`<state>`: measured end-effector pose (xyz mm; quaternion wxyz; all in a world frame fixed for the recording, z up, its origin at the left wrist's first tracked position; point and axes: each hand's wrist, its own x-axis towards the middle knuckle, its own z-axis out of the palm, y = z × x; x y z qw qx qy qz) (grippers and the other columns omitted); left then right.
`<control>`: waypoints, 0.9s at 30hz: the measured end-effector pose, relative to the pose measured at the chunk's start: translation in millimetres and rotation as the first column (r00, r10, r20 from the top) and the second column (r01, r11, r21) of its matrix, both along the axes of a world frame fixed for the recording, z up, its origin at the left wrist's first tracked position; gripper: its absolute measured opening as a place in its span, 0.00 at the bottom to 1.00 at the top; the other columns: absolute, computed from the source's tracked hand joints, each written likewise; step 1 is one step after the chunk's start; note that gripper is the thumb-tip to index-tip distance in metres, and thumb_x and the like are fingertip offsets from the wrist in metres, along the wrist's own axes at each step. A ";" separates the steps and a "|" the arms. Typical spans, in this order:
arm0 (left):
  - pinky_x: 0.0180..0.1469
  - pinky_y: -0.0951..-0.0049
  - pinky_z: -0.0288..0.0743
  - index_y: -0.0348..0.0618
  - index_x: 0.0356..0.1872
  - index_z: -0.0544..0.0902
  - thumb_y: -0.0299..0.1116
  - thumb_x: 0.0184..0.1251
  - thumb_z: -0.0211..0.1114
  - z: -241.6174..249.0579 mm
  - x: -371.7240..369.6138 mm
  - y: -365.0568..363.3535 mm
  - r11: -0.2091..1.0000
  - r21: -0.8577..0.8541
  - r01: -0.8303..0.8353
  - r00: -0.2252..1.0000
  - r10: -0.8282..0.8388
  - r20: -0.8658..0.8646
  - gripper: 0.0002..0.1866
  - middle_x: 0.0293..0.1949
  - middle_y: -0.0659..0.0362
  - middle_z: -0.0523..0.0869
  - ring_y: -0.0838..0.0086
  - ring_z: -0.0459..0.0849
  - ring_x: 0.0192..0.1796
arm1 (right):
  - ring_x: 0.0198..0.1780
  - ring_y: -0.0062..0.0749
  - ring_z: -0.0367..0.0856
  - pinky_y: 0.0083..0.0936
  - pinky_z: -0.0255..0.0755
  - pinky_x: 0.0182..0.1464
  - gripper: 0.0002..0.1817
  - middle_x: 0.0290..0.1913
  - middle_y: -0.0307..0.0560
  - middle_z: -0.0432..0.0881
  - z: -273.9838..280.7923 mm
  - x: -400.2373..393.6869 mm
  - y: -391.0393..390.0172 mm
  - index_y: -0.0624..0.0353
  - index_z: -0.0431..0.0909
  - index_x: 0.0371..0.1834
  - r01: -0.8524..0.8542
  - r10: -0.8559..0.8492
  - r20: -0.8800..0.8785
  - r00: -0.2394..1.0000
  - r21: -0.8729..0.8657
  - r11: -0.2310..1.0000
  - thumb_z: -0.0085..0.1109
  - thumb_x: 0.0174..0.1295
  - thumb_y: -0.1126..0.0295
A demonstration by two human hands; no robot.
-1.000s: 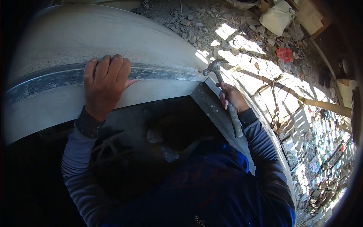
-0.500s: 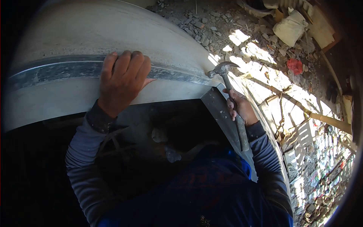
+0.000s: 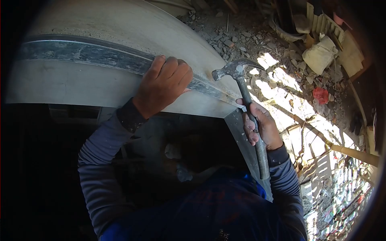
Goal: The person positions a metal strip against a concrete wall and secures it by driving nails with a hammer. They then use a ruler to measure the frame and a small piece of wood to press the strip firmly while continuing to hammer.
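Note:
A long grey metal strip (image 3: 100, 56) runs along the edge of a pale wall-like slab (image 3: 72, 82). My left hand (image 3: 165, 82) is closed over it, fingers curled across its upper side. At the right, my right hand (image 3: 261, 122) grips a claw hammer (image 3: 261, 156) around its shaft, the worn handle hanging below the fist. The hammer's head is over the slab near the strip's right end, its claw pointing right. Fingertips of the right hand are beside the slab's corner, where the strip ends.
Below the slab's edge is a dark opening with a pale lump (image 3: 173, 151) inside. Rubble (image 3: 229, 42) covers the ground beyond, with a whitish sack (image 3: 320, 54), a red plastic scrap (image 3: 320, 95) and a bamboo pole (image 3: 354, 155). Sunlit debris lies at the lower right.
My left hand has moved right along the metal strip, closer to its end. The hammer head has shifted up and away from the corner. The whole view has tilted slightly.

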<state>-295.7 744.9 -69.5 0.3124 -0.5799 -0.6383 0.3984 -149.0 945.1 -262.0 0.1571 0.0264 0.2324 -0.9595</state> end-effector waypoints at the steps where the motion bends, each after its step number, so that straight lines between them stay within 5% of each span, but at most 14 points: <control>1: 0.68 0.61 0.64 0.54 0.39 0.81 0.55 0.43 0.75 0.9 0.1 0.8 1.000 0.001 0.003 1.000 -0.003 -0.003 0.24 0.38 0.67 0.75 0.73 0.77 0.49 | 0.12 0.16 0.63 0.15 0.63 0.12 0.27 0.22 0.34 0.66 6.0 -1.1 1.5 0.68 0.66 0.69 -0.019 0.019 -0.012 1.000 0.018 1.000 0.42 0.81 0.54; 12: 0.67 0.62 0.65 0.55 0.36 0.81 0.52 0.46 0.74 5.8 0.4 4.1 1.000 0.013 -0.005 1.000 0.005 0.026 0.20 0.37 0.67 0.75 0.73 0.76 0.48 | 0.12 0.15 0.63 0.15 0.63 0.12 0.27 0.22 0.34 0.67 8.6 -7.5 1.8 0.69 0.66 0.68 -0.045 0.047 -0.042 0.998 0.038 0.998 0.43 0.81 0.54; 18: 0.64 0.62 0.65 0.54 0.32 0.79 0.42 0.57 0.67 4.1 -4.9 3.5 0.999 0.018 0.052 0.998 -0.051 -0.022 0.08 0.33 0.66 0.74 0.73 0.76 0.45 | 0.12 0.16 0.63 0.15 0.63 0.12 0.27 0.21 0.34 0.66 8.7 -8.4 0.8 0.67 0.67 0.69 -0.020 0.021 -0.026 0.999 0.024 1.000 0.43 0.81 0.54; 21: 0.67 0.59 0.62 0.54 0.45 0.81 0.59 0.43 0.77 8.5 1.6 -0.6 0.994 -0.070 -0.078 0.997 0.079 0.003 0.30 0.44 0.65 0.79 0.72 0.77 0.54 | 0.11 0.16 0.63 0.15 0.63 0.12 0.27 0.20 0.34 0.66 9.6 -10.0 2.6 0.67 0.67 0.69 -0.059 0.062 -0.033 0.998 0.076 0.995 0.44 0.80 0.54; 27: 0.65 0.61 0.66 0.51 0.43 0.80 0.52 0.52 0.71 21.7 2.0 -3.9 0.997 -0.075 0.024 1.000 -0.024 0.002 0.23 0.42 0.63 0.79 0.68 0.78 0.52 | 0.09 0.21 0.65 0.20 0.64 0.09 0.27 0.18 0.37 0.68 10.2 -7.8 -3.2 0.68 0.68 0.66 0.002 -0.001 -0.042 0.999 0.027 1.000 0.48 0.78 0.54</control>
